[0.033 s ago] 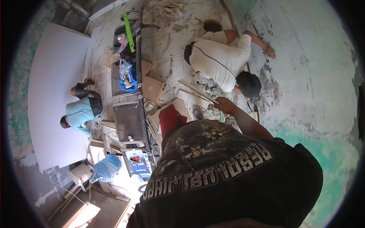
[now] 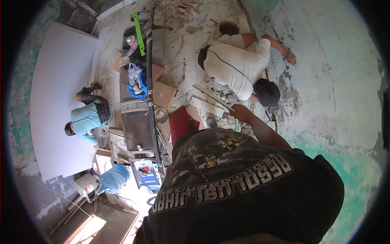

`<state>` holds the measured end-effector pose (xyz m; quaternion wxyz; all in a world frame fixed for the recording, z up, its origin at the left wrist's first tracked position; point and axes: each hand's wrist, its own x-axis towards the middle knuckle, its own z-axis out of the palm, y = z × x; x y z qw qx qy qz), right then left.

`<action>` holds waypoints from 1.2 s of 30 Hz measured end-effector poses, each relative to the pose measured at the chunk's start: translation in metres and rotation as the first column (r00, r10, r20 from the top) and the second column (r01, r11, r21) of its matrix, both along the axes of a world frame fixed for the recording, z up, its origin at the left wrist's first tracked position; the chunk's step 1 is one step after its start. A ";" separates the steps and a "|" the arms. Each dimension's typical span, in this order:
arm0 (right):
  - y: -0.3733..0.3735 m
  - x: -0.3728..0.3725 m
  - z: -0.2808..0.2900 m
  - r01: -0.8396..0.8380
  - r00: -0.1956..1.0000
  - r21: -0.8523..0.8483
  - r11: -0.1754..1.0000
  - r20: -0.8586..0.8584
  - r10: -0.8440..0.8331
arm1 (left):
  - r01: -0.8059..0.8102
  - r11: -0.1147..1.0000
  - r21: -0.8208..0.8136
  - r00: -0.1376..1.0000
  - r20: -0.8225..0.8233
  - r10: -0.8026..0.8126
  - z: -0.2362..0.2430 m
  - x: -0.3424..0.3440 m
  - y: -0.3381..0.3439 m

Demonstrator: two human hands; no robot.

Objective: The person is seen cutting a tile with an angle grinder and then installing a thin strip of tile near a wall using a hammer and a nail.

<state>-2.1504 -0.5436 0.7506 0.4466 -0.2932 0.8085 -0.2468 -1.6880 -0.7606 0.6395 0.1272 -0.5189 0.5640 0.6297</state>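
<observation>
My right hand [image 2: 242,113] reaches forward past my black printed shirt [image 2: 227,179], with its fingers closed round the near end of a long, thin, pale strip [image 2: 212,96]. The strip slants away to the upper left; its material is unclear. Below it a wider white strip [image 2: 207,107] lies over the rubble on the floor. Just under the hand, a short piece of something green [image 2: 237,125] shows. My left hand is out of view.
Near the right wall a person in a white shirt [image 2: 233,69] crouches, one hand on the wall. Another, in turquoise [image 2: 85,120], bends beside a large white panel [image 2: 61,101]. A long black rack [image 2: 140,128] bears a green level [image 2: 139,36]. Cardboard boxes [image 2: 163,94] stand alongside.
</observation>
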 end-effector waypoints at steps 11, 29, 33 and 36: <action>-0.089 -0.093 -0.029 0.353 0.920 0.018 0.935 0.176 -0.351 | 0.296 0.930 -0.219 0.943 -0.090 -0.321 0.054 -0.162 -0.196; -0.371 -0.341 0.040 0.492 0.840 -0.195 0.848 -0.148 -0.521 | 0.123 0.989 -0.080 0.952 -0.273 -0.141 0.208 -0.599 -0.487; -0.391 -0.395 0.025 0.508 0.804 -0.249 0.825 -0.208 -0.558 | 0.090 0.994 -0.059 0.961 -0.257 -0.103 0.223 -0.660 -0.505; -0.409 -0.450 0.012 0.508 0.819 -0.261 0.821 -0.150 -0.554 | 0.126 0.982 -0.138 0.948 -0.274 -0.160 0.218 -0.717 -0.522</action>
